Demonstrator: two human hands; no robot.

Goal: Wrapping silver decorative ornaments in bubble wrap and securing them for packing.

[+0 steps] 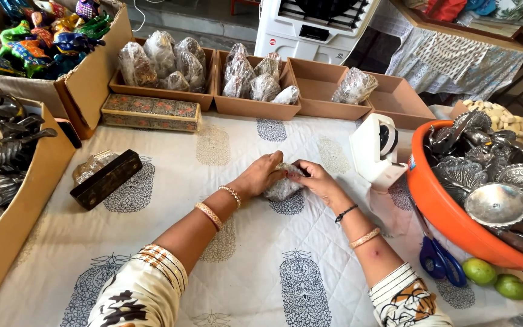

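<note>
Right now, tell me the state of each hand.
Left hand: closed on the small clear-plastic-wrapped bundle.
Right hand: closed on the same bundle.

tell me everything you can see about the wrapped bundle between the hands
The wrapped bundle is a small lumpy object in clear crinkled plastic, greyish and glinting inside. It rests on the white printed cloth near the table's middle. The left hand and right hand grip it from either side, covering its top; its contents cannot be told.

Bright, even daylight, soft shadows, sharp focus, slight wide-angle bending at edges.
</note>
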